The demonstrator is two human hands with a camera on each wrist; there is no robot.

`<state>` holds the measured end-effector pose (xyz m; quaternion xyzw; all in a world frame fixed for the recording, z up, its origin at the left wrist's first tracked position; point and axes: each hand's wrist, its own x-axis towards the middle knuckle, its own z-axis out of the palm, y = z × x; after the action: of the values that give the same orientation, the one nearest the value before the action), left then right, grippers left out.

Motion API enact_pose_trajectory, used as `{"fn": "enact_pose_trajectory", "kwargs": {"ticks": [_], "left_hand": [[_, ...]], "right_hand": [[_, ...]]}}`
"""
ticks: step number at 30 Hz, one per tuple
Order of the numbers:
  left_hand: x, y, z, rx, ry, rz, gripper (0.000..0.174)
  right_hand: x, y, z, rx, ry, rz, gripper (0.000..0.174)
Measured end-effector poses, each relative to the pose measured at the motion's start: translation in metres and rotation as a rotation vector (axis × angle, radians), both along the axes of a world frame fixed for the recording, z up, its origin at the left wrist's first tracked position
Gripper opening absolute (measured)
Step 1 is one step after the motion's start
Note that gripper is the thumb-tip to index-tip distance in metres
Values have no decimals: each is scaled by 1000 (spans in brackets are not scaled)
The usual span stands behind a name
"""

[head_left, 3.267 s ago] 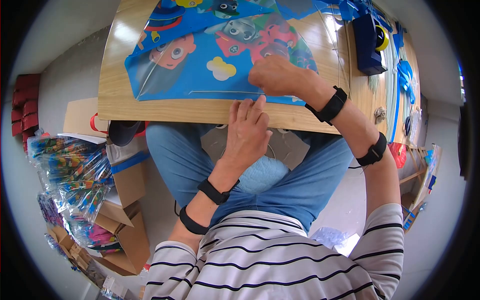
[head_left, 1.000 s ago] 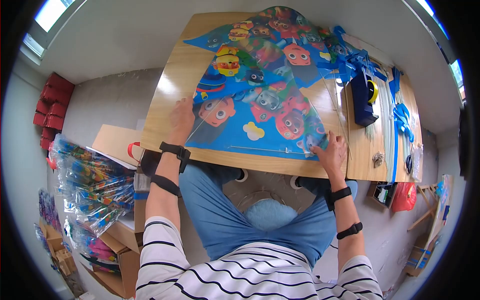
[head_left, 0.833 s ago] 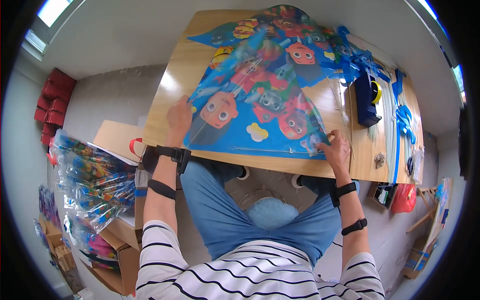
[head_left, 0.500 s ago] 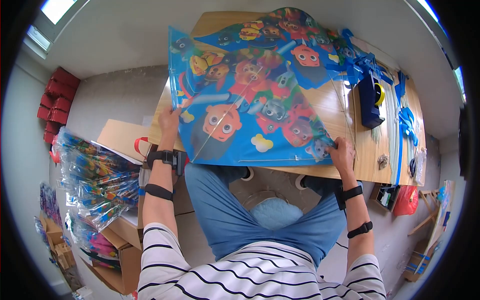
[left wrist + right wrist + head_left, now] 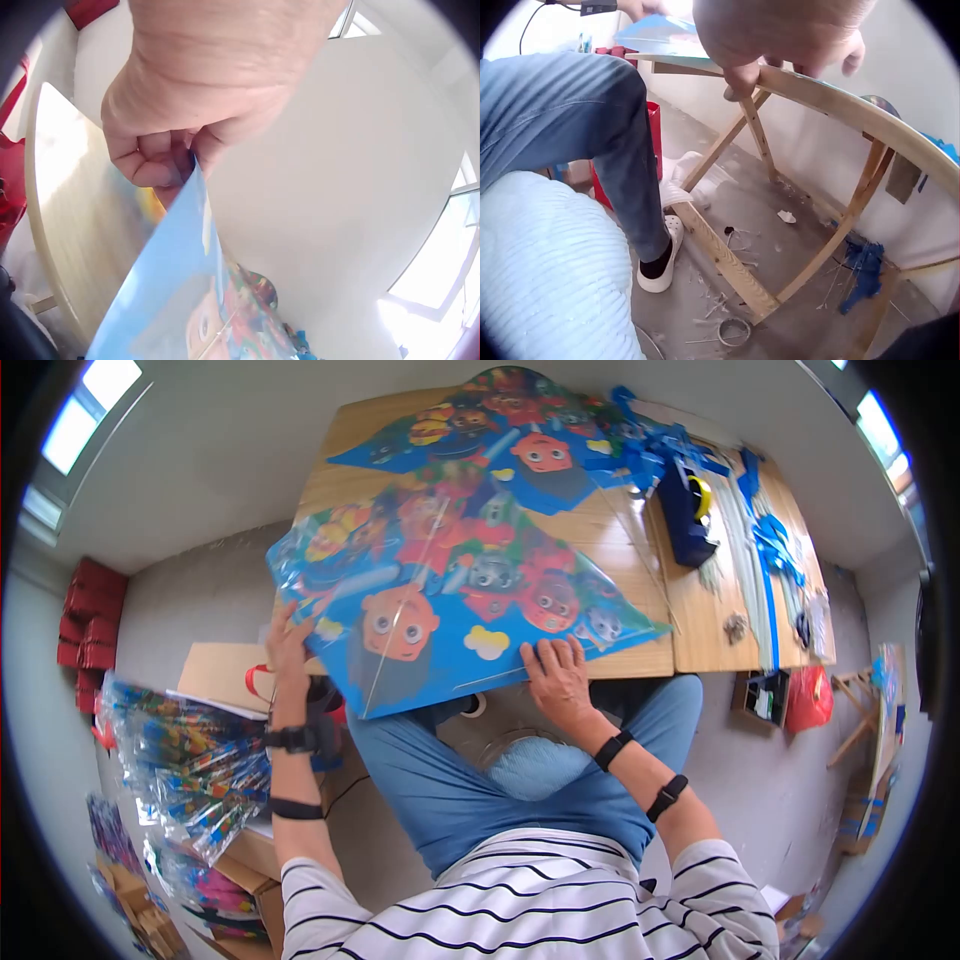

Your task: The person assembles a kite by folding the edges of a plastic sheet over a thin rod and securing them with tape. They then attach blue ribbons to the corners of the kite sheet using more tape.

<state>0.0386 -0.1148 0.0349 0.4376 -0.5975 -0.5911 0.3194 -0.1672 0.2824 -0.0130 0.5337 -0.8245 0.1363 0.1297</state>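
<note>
A blue plastic kite [image 5: 490, 575] printed with cartoon characters lies aslant over the table's front left, its near corner past the edge above the person's knee. Thin pale rods [image 5: 405, 605] run across it. The left hand [image 5: 290, 640] pinches the kite's left edge between thumb and fingers; in the left wrist view the sheet hangs from that grip, tilted up off the wood. The right hand [image 5: 558, 678] rests with its fingers on the kite's front edge near the middle, the thumb low by the table edge in the right wrist view.
Another printed kite [image 5: 545, 455] lies at the back of the table [image 5: 640, 575]. To the right are a tape dispenser [image 5: 685, 520], blue ribbons [image 5: 775, 545] and bundled rods [image 5: 738, 540]. Bagged packs [image 5: 190, 750] fill a carton at the left. A tape roll [image 5: 733, 331] lies on the floor.
The kite has been lifted by its left side, unfolded, turned and drawn left over the front edge. The right hand has left the right corner for the middle of the front edge.
</note>
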Motion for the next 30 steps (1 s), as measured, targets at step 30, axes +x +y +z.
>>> {"fn": "enact_pose_trajectory", "kwargs": {"ticks": [30], "left_hand": [[-269, -120, 114, -552, -146, -143, 42]], "right_hand": [[-249, -106, 79, -617, -977, -362, 17]]}}
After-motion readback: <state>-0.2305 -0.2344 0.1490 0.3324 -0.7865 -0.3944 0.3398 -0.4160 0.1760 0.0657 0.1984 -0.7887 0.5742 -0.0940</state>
